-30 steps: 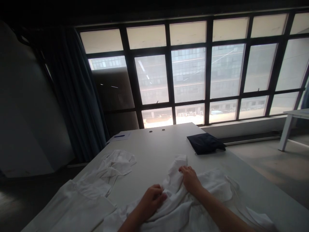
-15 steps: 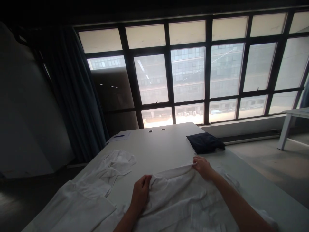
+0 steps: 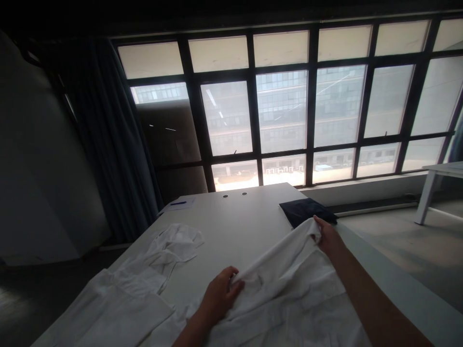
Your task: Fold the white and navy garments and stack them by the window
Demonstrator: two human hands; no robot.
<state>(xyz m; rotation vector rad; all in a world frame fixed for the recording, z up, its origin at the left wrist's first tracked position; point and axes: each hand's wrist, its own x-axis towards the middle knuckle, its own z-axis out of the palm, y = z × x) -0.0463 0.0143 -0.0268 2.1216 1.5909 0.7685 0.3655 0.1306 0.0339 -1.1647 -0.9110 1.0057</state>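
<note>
Nearer than the folded dark-navy cloth (image 3: 300,211), wrinkled white fabric (image 3: 280,282) spreads over the pale surface (image 3: 235,224), right hand (image 3: 328,238) pinching its raised corner, left hand (image 3: 220,295) at its edge, grip unclear.

Premises appear to be an office-type room. Evidence: a broad white table (image 3: 235,221) with two round fittings (image 3: 225,196) near its far edge, another table (image 3: 444,167) at right, a dark-framed window wall (image 3: 311,106) facing a multi-storey building (image 3: 282,99), and a curtain (image 3: 115,149) at left.
</note>
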